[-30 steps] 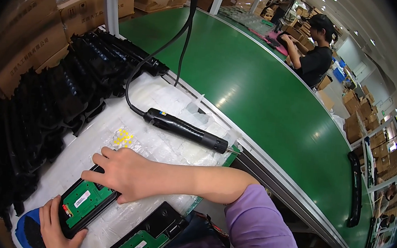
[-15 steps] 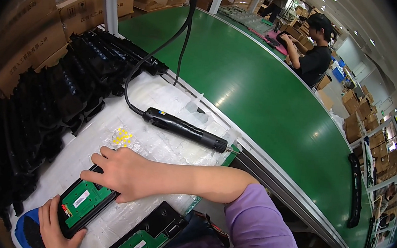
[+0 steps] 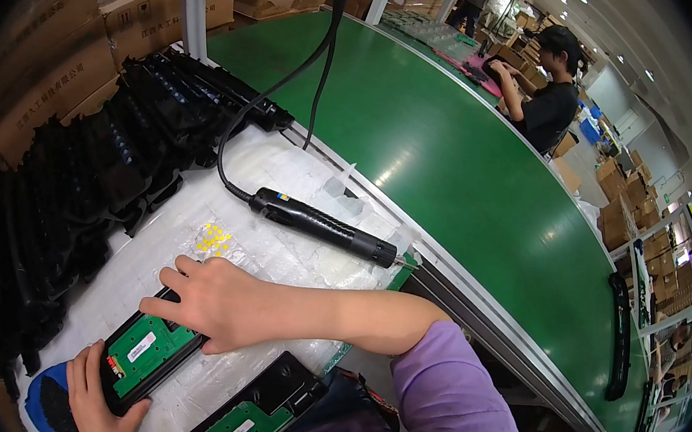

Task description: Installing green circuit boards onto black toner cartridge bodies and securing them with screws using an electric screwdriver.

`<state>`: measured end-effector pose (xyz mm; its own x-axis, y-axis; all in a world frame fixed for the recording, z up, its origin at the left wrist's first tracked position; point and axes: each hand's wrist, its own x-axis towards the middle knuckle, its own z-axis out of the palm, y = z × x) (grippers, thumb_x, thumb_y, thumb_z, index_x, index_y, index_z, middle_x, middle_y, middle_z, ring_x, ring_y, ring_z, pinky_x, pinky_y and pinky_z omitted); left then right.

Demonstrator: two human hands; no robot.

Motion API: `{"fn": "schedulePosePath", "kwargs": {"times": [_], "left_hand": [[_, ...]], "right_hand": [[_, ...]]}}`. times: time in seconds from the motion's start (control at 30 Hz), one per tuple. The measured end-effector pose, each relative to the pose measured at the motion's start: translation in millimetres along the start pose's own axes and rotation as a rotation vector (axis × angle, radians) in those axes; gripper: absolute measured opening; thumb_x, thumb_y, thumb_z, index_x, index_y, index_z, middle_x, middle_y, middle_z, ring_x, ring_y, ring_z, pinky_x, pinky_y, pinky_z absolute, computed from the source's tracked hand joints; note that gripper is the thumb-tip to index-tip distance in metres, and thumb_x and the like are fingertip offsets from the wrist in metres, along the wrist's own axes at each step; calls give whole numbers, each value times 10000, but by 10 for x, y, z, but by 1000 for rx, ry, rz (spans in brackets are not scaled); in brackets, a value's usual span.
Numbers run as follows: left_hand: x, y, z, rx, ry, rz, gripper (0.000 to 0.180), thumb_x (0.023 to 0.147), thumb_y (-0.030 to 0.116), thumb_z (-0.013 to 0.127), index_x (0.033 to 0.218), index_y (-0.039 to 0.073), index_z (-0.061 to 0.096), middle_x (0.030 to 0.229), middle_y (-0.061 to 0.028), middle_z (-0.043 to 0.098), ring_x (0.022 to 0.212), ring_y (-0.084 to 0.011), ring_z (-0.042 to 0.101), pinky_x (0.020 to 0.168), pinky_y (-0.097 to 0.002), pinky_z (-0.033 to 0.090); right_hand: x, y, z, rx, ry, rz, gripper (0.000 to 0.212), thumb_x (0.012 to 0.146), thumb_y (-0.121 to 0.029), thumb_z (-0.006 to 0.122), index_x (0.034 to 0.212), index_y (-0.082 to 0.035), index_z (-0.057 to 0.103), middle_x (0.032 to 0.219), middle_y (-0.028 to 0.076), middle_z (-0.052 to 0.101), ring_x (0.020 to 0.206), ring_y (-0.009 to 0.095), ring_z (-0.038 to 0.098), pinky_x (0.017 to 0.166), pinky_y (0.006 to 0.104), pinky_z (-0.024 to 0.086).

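A black plastic housing with a green circuit board [image 3: 139,353] lies tilted on the white-covered bench [image 3: 92,307]. Its lower end sits between the thumb and fingers of my left hand [image 3: 98,405]. My right hand [image 3: 214,303] is bent over the upper end, hiding that part; its fingers grip the housing's sides. Close to my body rests a second black housing with a green board [image 3: 243,429], touched by neither hand. Beyond my right forearm lies a black electric screwdriver [image 3: 324,228], its tip toward the conveyor.
Many black plastic housings [image 3: 99,156] are stacked along the left side, before cardboard boxes [image 3: 51,92]. Small yellow dot stickers [image 3: 213,239] lie on the bench. A green conveyor belt [image 3: 420,156] runs past, carrying a long black part [image 3: 617,337]. Across it a person [image 3: 549,90] works.
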<state>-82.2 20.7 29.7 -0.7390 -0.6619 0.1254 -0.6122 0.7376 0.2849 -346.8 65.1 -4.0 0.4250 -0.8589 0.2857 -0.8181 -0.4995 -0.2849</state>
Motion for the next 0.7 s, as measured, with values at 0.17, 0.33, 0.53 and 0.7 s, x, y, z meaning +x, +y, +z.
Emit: {"fn": "schedulePosePath", "kwargs": {"times": [0.17,0.33,0.53,0.7], "left_hand": [[-55,-52,163,-42,83,-46,904,387,114,750,1230,1,445,1114,-186,493,1047,-374,471,917,-402,386],[5,26,-15,-4,-14,-25,759,593,199,783,1263,56,456,1105,-200,520,1036,-390,472,906,-445,380],[6,32,-11,0,-10,-27,759,592,196,782,1264,60,457,1112,-199,519,1044,-388,470,915,-444,379],[9,34,-17,-9,-8,-17,757,592,197,782,1261,57,457,1114,-199,518,1047,-388,471,914,-445,378]], "right_hand": [[1,0,7,1,7,-2,803,496,-260,833,1200,-123,474,993,126,516,914,289,530,643,356,489],[-2,1,6,4,14,0,806,489,-257,833,1199,-122,475,992,127,516,908,289,531,644,357,489],[-10,8,9,10,22,-8,805,488,-250,832,1199,-124,476,986,127,515,906,288,530,641,355,489],[-9,9,18,8,54,-14,749,494,-256,823,1159,-103,516,963,141,533,887,284,542,668,354,482]]}}
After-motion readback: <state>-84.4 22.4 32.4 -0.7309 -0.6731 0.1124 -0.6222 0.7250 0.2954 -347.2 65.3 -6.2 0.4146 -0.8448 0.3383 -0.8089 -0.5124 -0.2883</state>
